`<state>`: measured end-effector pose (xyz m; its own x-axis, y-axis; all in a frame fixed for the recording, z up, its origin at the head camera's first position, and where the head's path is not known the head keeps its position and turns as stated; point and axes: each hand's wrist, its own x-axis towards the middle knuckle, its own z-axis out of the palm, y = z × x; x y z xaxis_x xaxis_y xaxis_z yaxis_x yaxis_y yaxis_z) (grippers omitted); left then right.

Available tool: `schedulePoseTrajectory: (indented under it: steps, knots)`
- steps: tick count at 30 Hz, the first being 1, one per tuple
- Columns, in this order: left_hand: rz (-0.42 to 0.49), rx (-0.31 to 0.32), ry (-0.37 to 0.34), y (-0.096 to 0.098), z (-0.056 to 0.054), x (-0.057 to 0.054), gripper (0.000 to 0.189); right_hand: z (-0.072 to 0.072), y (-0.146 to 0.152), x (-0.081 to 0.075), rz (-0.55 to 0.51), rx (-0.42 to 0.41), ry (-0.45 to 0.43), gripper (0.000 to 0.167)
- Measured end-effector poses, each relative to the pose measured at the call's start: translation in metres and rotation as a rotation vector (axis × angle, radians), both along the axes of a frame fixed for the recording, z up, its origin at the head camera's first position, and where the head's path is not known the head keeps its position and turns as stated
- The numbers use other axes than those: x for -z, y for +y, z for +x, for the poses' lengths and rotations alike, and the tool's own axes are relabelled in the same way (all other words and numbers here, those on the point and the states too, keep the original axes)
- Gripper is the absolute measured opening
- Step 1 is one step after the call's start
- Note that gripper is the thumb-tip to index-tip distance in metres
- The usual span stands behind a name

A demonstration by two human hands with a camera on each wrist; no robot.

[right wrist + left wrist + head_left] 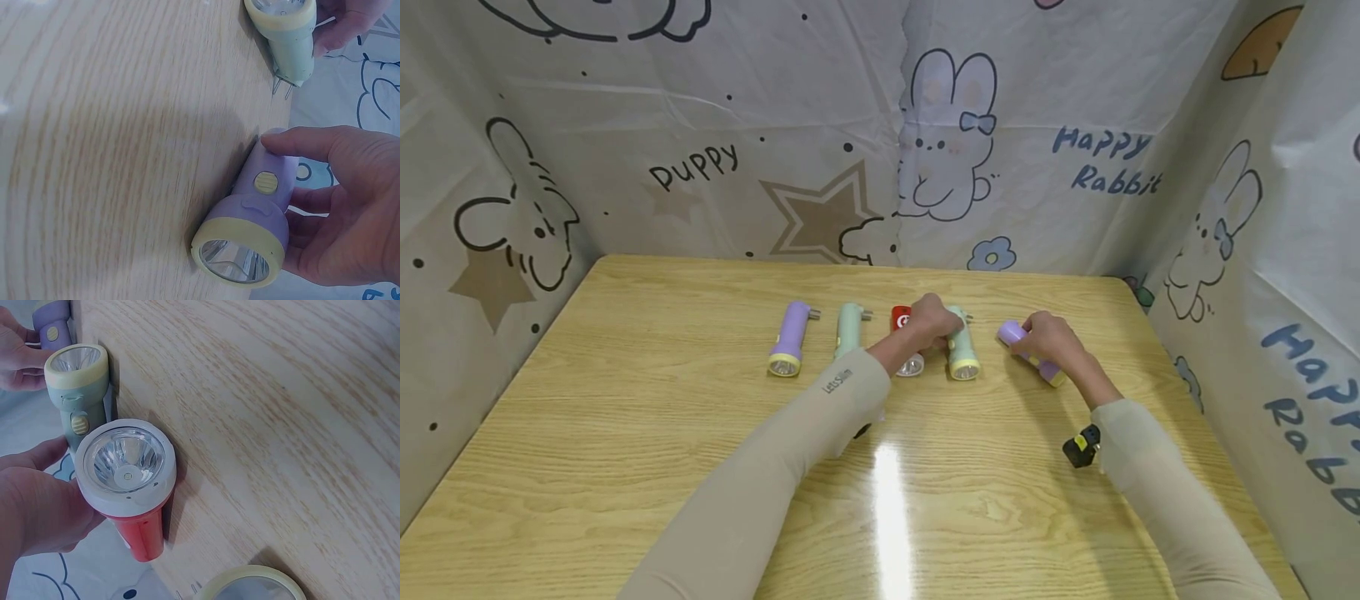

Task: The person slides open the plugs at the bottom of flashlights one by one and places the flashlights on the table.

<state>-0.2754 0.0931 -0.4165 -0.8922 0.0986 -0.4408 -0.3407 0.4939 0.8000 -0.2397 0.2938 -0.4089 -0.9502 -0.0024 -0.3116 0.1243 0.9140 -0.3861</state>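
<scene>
My right hand (pixel 1054 340) grips a purple flashlight (pixel 250 209) with a cream head, thumb on one side and fingers on the other. It lies slanted at the right end of the row, lens toward me. My left hand (pixel 934 320) reaches over a red flashlight (pixel 145 534) with a white head and pinches the pale green flashlight (pixel 961 346) beside it near its plug end. Metal prongs stick out from that green flashlight's side. Part of the red one is hidden under the left hand.
Left of the red flashlight lie another green flashlight (pixel 848 327) and another purple flashlight (pixel 791 333), lenses toward me. All rest on a wood-grain table (pixel 625 433). Cloth walls with cartoon prints (pixel 820 125) rise at the back and sides. A small black device (pixel 1081 447) sits at the right sleeve.
</scene>
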Motion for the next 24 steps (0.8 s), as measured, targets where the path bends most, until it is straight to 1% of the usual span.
schedulePoseTrajectory:
  steps: [10,18,24]
  knots:
    - [0.015,0.002,0.0,0.0001,-0.0011,0.0001,0.03,-0.0017,0.0012,0.0012,0.013,-0.024,0.023,0.052]
    - [0.017,0.01,-0.006,-0.001,0.0013,-0.0023,0.032,-0.0007,0.0006,0.0013,0.004,-0.001,0.026,0.049]
    - [0.018,0.01,0.001,-0.0017,0.0011,-0.0029,0.032,-0.0006,0.0005,0.0,0.012,0.001,0.046,0.045]
